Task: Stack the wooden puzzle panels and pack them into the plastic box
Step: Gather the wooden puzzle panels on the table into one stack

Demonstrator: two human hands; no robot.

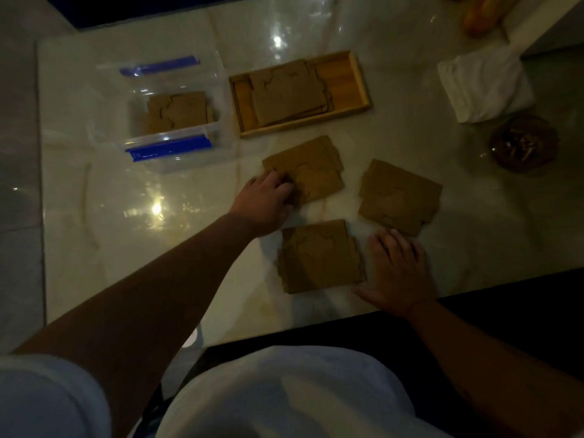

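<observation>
Three brown wooden puzzle panels lie on the glossy floor: a far one (313,169), a right one (399,196) and a near one (319,257). My left hand (268,200) curls over the far panel's left edge, fingers gripping it. My right hand (398,270) lies flat on the floor, fingers spread, between the near and right panels, its thumb beside the near panel's corner. A clear plastic box (161,121) with blue clips stands at the upper left and holds panels (178,110). A wooden tray (354,86) beside it holds a stack of panels (289,91).
A folded white cloth (483,86) lies at the right. Below it stands a dark round bowl (523,145) with small pieces. Orange objects (480,14) sit at the top right beside a white furniture edge. My white clothing fills the bottom.
</observation>
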